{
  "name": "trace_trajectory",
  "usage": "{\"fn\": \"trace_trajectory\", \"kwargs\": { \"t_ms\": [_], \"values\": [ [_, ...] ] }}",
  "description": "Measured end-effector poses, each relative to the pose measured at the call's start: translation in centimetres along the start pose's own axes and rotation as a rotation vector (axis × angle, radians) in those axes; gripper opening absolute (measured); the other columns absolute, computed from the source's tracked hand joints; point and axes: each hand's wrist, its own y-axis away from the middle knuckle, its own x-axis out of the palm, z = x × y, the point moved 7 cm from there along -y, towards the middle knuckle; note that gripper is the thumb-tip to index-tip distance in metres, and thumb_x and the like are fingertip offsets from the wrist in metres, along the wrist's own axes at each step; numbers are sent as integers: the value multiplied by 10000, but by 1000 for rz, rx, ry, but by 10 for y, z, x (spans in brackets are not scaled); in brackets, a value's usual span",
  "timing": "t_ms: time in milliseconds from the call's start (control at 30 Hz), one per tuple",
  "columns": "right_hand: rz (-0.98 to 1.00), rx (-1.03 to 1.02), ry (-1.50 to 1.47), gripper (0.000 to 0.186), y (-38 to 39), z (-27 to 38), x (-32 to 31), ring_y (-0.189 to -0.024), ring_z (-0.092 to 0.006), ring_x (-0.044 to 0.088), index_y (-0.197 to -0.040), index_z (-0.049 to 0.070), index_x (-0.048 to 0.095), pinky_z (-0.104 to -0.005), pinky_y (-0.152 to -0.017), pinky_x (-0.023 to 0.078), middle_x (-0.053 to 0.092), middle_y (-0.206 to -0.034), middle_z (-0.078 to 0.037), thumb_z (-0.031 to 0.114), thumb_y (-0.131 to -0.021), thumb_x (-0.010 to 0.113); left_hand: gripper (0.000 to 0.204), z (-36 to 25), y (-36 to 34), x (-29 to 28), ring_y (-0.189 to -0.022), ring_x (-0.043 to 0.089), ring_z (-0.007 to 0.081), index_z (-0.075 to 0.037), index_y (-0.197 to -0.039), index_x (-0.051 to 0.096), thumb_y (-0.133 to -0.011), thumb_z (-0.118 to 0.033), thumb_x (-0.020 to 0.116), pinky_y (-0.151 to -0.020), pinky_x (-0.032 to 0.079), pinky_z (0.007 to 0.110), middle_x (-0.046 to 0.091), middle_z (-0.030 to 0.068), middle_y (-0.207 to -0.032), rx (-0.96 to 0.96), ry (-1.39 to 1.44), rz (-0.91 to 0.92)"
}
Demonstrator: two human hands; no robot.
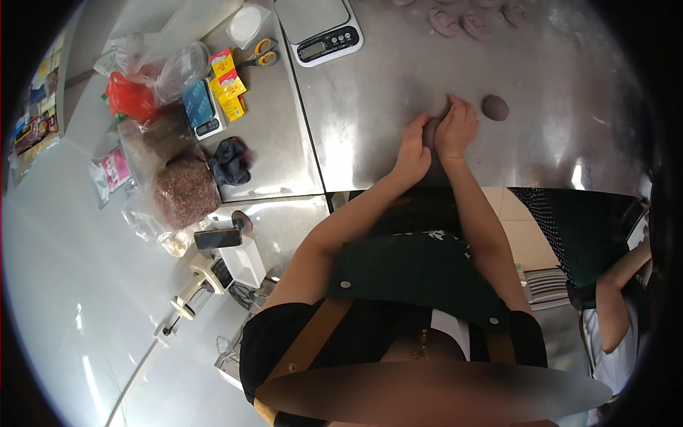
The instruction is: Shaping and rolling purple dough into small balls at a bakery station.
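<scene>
My left hand [414,149] and my right hand [457,129] cup a dark mauve dough piece [431,131] on the steel worktop [370,128], with fingers curved around it and partly hiding it. A smooth dough ball [496,107] of the same colour lies just to the right of my right hand. Toward the top of the view are several shaped mauve pieces [475,25].
A scale [319,43] stands at the top. Leftward are scissors [262,53], yellow packets [228,85], a small scale [207,124], dark cloth [230,160], bagged brown contents [186,192] and a phone [218,238]. A co-worker [615,313] stands at the right.
</scene>
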Motion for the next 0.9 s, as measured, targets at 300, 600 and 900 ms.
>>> {"fn": "trace_trajectory", "kwargs": {
  "t_ms": [300,600,900],
  "values": [
    [-99,-164,-104,174,-38,31,-21,-929,-267,581,-1038,94,607,-397,-754,399,618,-1004,-77,122,-896,510,687,-30,-6,-7,-1263,369,326,45,-1366,277,-690,132,363,-1083,271,390,370,221,-1340,120,115,-72],
    [54,120,-116,195,-38,10,12,-971,-265,562,-1060,134,590,-412,-800,376,605,-1034,-59,133,-877,523,733,-24,6,-2,-1317,317,325,44,-1389,240,-669,140,340,-1121,219,404,338,216,-1368,115,155,-124],
    [1,12,21,203,-27,14,3,-964,-265,561,-1056,124,588,-417,-784,380,601,-1023,-57,117,-859,538,710,12,-12,3,-1334,307,323,60,-1387,235,-690,136,344,-1121,226,380,322,225,-1390,-68,203,-34]
  ]
}}
